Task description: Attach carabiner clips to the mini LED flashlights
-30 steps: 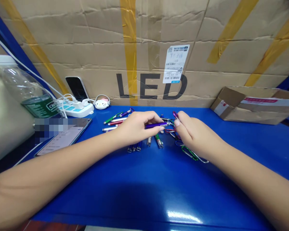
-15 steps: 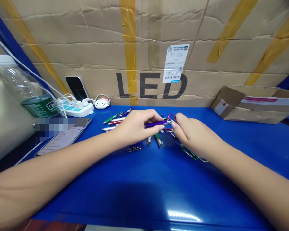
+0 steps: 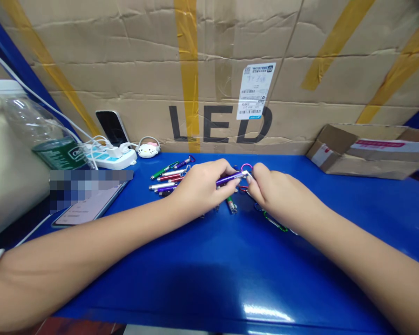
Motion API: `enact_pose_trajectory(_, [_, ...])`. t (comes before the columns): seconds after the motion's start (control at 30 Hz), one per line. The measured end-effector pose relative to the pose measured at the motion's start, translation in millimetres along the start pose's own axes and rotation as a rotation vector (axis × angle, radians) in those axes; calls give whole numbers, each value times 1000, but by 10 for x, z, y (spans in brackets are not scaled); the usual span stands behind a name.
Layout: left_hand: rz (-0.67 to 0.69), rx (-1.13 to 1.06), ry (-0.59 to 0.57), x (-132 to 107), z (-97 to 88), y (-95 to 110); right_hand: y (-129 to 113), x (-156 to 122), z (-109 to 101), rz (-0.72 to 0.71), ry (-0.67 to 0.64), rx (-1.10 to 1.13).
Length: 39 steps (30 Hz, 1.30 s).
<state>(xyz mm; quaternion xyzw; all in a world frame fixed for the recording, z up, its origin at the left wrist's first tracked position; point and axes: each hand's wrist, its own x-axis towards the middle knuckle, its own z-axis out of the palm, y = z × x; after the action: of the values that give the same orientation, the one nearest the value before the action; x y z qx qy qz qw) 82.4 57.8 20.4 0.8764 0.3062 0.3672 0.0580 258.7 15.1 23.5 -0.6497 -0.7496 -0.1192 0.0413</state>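
Observation:
My left hand pinches a slim purple penlight between thumb and fingers, its silver end pointing right. My right hand is closed on a pink carabiner, whose curved top shows above the fingertips. Penlight end and carabiner meet at the right fingertips; whether they are linked is too small to tell. Below the hands lies a green penlight. A green carabiner and a red carabiner lie by my right hand, partly covered by it. Left of my left hand are several penlights, including a red one.
Behind the blue table stands a large cardboard box. A small open carton is at the right. On the left are a phone, a power strip, a plastic bottle and a white cat-faced item.
My left hand has shifted right, bringing the penlight's end against my right fingertips at a steeper tilt. It uncovers penlights on the left and covers most of the blue ones below.

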Motion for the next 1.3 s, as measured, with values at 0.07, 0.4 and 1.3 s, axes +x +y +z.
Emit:
enact_pose_trajectory(0.07, [-21, -1, 4, 27, -13, -2, -7, 2, 1, -6, -18, 22])
enact_pose_trajectory(0.4, [-264, 147, -140, 297, -309, -771, 319, 112, 77, 60, 12, 182])
enact_pose_trajectory(1.3, [95, 233, -660, 215, -250, -786, 647, 117, 221, -268, -116, 153])
